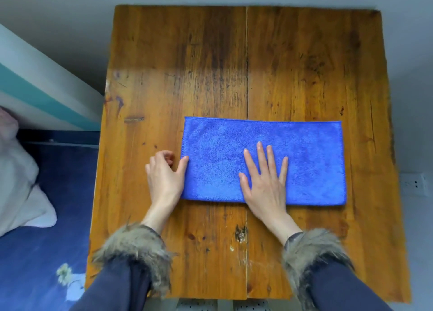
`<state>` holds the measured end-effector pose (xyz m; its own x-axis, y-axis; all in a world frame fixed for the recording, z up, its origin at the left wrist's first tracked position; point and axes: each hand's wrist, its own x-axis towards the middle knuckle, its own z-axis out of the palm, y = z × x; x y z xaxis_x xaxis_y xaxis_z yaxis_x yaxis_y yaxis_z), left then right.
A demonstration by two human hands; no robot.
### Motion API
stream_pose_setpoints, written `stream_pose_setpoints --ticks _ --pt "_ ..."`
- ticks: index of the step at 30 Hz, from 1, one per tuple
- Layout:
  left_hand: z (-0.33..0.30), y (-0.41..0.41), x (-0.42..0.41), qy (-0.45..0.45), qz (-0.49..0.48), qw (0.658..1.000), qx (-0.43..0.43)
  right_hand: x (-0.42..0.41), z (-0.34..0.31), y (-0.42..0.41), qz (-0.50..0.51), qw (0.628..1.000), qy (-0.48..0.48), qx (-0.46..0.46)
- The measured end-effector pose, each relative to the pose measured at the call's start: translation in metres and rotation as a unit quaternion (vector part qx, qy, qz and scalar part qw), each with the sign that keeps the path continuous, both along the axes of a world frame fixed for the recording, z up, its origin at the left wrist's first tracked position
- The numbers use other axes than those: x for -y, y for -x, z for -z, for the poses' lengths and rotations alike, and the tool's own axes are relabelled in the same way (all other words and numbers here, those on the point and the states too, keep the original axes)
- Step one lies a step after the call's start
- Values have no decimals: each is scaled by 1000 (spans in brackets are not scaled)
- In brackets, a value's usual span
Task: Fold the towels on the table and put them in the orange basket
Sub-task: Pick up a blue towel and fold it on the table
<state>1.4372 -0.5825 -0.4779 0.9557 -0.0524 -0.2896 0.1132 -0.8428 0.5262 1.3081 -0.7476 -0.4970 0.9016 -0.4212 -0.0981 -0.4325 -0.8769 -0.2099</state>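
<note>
A blue towel [304, 156] lies flat on the wooden table [210, 64] as a wide rectangle, folded once with its fold along the near edge. My right hand [264, 181] rests palm down on its middle, fingers spread. My left hand [165, 174] sits at the towel's left edge, thumb touching the cloth and the other fingers curled on the wood beside it. The orange basket is not in view.
A bed with a dark blue sheet [35, 252] and a white pillow [18, 189] stands to the left of the table. A white wall socket [414, 184] is at the right. The wall runs behind the table's far edge.
</note>
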Motion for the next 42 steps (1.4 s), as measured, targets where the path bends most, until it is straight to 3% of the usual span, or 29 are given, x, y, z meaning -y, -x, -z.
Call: stream_pose_setpoints --ticks 9,14,20,25,30,34,37,42 --pt "-7 -8 17 -59 -7 995 -75 -3 7 -1 4 999 44 -27" --pt "-14 -6 18 -69 12 996 -59 -3 8 -2 5 998 50 -29" --pt "-23 -11 10 75 -31 990 -118 -3 11 -1 3 998 59 -36" --pt "-43 -18 7 254 -92 919 -288 -3 5 -2 -9 997 40 -65" --pt "-74 -13 17 278 -35 916 -288 13 -10 2 -47 996 -57 -52" --pt "-97 2 45 292 -8 919 -263 37 -35 15 89 958 -251 109" --pt "-109 20 84 306 0 920 -244 63 -48 37 200 922 -279 179" --pt "-110 59 165 294 22 932 -209 111 -49 82 279 889 -318 176"
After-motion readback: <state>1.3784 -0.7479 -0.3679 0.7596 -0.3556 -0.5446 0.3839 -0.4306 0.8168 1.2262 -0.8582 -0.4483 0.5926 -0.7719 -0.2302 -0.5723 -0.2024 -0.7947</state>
